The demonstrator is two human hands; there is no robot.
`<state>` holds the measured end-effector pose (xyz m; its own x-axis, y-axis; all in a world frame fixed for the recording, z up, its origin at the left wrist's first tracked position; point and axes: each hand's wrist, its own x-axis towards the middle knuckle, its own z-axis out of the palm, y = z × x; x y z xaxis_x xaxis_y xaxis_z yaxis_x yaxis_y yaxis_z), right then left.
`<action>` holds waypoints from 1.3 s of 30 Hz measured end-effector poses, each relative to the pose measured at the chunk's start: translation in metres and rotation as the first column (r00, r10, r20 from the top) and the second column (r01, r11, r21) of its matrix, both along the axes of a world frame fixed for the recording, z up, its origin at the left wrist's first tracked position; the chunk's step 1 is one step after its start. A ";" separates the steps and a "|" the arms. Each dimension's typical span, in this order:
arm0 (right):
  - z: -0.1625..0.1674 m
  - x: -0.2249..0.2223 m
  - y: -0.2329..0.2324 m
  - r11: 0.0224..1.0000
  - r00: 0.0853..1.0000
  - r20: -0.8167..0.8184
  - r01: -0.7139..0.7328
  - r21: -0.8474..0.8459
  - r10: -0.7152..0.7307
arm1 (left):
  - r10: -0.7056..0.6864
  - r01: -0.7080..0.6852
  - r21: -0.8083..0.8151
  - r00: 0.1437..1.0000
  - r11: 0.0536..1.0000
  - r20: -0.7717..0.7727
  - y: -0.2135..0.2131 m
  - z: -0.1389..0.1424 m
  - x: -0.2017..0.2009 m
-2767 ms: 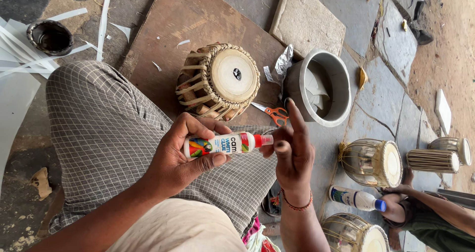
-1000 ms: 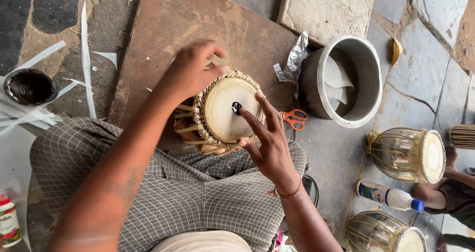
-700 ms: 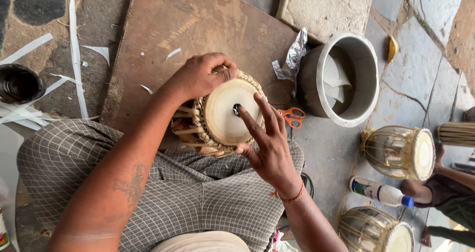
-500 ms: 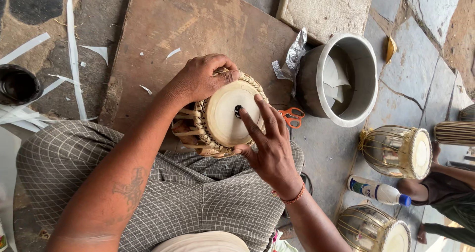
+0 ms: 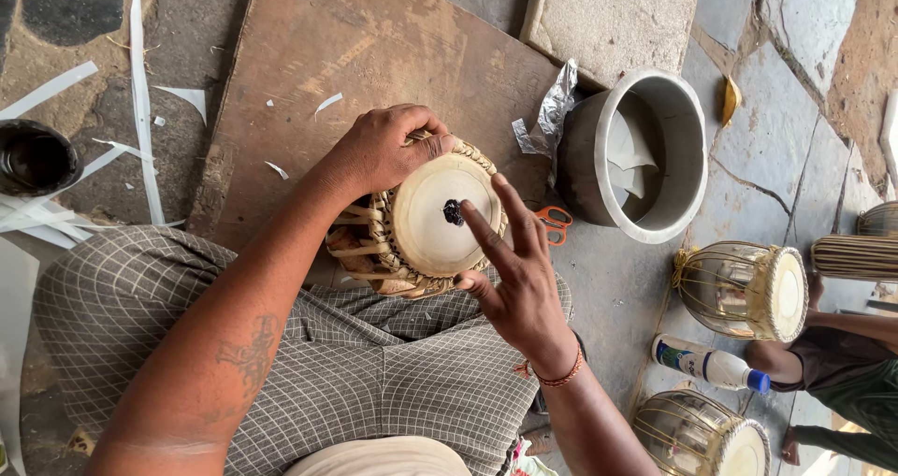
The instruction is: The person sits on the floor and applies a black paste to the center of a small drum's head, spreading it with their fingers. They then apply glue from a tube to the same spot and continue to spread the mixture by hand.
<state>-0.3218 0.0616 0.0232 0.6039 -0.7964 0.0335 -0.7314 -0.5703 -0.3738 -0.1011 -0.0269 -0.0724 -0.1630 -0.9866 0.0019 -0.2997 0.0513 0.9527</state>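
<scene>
Two bare hands work on one small drum (image 5: 440, 216), which sits tilted against the person's checked-cloth lap (image 5: 374, 364) at the near edge of a wooden board (image 5: 374, 55). At far left a dark round pot (image 5: 36, 158) stands on the stone floor among white paper strips (image 5: 140, 102). The left hand (image 5: 379, 149) comes in over the drum's far rim, fingers curled and closed around the braided edge, gripping it. The drum's pale skin faces upward and carries a small black patch (image 5: 454, 212) near its centre. The right hand (image 5: 519, 270) is spread open and holds nothing; one outstretched finger (image 5: 479, 225) lies on the skin with its tip just beside the black patch, the thumb touching the near rim. A thread bracelet (image 5: 561, 375) circles that wrist. Orange-handled scissors (image 5: 554, 222) lie just beside the drum on the right. Further right stands a grey metal basin (image 5: 655, 153) with crumpled foil (image 5: 552, 111) against it. At far right are two metal-bodied drums (image 5: 744, 289) (image 5: 702, 434), a plastic bottle (image 5: 711, 366) between them, and another person's arm (image 5: 842, 326).
</scene>
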 end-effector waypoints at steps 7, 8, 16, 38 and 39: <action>0.000 0.002 0.002 0.998 0.996 -0.089 -0.011 -0.064 0.005 | -0.014 0.014 0.002 0.999 1.000 0.048 0.001 0.004 0.001; 0.000 0.002 0.002 0.998 0.998 -0.066 0.000 -0.060 -0.004 | -0.006 0.007 -0.021 0.999 1.000 0.052 0.001 0.005 0.001; 0.000 0.002 0.002 0.997 0.989 -0.142 0.035 -0.069 -0.045 | -0.003 0.007 -0.071 0.998 0.997 0.062 0.000 0.008 0.002; -0.002 0.005 0.002 0.988 0.988 -0.148 0.018 -0.154 -0.041 | 0.011 -0.010 -0.049 1.000 0.999 0.015 0.003 0.012 0.005; -0.002 0.005 0.002 0.992 0.987 -0.156 0.026 -0.126 -0.045 | 0.007 -0.006 -0.074 1.000 0.997 0.018 0.003 0.013 0.005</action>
<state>-0.3172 0.0635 0.0209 0.5808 -0.8131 0.0393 -0.7963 -0.5775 -0.1800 -0.0964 -0.0241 -0.0593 -0.1576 -0.9849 0.0718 -0.3176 0.1194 0.9407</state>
